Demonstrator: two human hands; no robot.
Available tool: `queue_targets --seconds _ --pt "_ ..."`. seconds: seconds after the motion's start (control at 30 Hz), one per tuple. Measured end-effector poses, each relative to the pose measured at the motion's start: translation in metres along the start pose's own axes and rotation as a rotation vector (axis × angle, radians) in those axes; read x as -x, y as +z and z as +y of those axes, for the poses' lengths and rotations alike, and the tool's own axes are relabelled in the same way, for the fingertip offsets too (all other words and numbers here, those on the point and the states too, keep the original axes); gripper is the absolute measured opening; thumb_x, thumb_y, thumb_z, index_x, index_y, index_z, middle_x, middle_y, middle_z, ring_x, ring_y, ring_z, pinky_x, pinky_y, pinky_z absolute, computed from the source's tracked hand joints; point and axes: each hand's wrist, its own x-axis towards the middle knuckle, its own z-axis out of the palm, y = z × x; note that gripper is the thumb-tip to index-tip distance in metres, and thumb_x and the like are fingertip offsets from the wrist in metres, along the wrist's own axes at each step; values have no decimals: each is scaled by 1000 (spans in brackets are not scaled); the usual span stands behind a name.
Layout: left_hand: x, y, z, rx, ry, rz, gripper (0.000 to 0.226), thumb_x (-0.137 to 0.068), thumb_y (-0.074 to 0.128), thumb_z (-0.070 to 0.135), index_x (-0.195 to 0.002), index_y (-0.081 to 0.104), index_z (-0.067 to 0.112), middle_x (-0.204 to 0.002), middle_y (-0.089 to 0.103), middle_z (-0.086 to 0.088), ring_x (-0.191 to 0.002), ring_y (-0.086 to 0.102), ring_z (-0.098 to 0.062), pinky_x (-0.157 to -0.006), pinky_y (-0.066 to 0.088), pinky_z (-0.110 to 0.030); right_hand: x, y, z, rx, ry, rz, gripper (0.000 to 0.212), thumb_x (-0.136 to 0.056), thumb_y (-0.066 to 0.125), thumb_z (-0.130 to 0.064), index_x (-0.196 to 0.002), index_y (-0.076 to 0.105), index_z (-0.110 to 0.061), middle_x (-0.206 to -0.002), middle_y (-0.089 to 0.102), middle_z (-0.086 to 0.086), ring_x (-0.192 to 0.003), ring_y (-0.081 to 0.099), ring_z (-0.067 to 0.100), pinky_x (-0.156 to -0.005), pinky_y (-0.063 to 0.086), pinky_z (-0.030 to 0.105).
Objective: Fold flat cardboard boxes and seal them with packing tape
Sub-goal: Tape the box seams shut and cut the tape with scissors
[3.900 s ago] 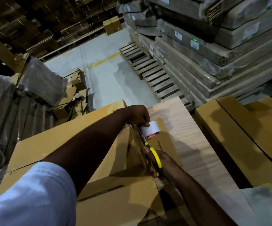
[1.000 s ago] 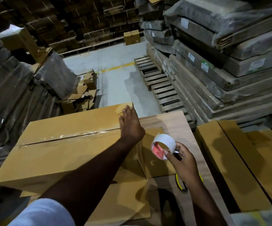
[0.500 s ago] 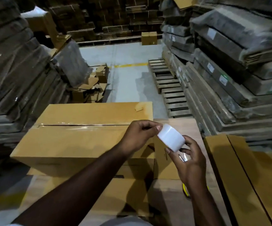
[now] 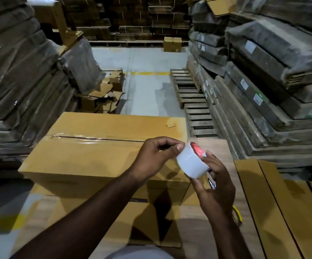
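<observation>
My left hand (image 4: 157,156) has come off the box (image 4: 102,152) and joined my right hand (image 4: 214,186) on the tape roll (image 4: 191,165), held up over the box's near right corner. My right fingers curl round the roll; my left thumb and fingertips pinch at its rim, I think feeling for the loose end. A second ago that left hand lay flat on the lid. The top seam already shines with tape, so I judge the next strip is coming. The scissors (image 4: 238,214) lie near right, behind my wrist.
</observation>
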Motion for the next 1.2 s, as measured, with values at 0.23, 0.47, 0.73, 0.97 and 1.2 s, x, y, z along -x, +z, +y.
queue_targets --seconds 0.23,0.47,0.73,0.97,1.2 --pt "22 -19 0 1 91 8 32 -94 72 33 -120 77 15 -119 74 0 -110 70 -21 -96 58 -52 -3 6 -24 -77 -38 -57 68 -69 81 18 -127 62 -12 -137 65 11 -143 52 29 -106 49 63" --pt "30 -35 2 -15 245 64 22 -90 78 11 -111 81 11 -106 74 0 -104 71 -19 -83 60 -33 -4 9 -32 58 -163 -76 52 -81 76 -8 -130 58 -9 -135 64 16 -139 55 34 -110 48 57" --pt "37 -43 1 -235 361 121 9 -97 72 12 -104 78 12 -102 70 7 -100 67 -14 -82 53 -22 -1 13 -43 137 -192 -102 49 -86 79 -19 -129 58 -8 -134 65 14 -135 57 34 -114 46 45" --pt "32 -51 7 -405 345 35 8 -102 63 15 -105 70 13 -103 67 6 -100 64 -12 -84 54 -38 -4 16 -42 294 -216 -68 52 -80 79 -25 -126 60 -10 -122 66 18 -120 59 34 -106 44 39" --pt "25 -57 12 -353 343 -62 5 -101 64 13 -104 68 12 -96 69 5 -91 65 -14 -76 55 -35 -9 9 -36 281 -163 -101 57 -72 89 -16 -123 67 -3 -120 70 22 -116 62 36 -102 47 42"
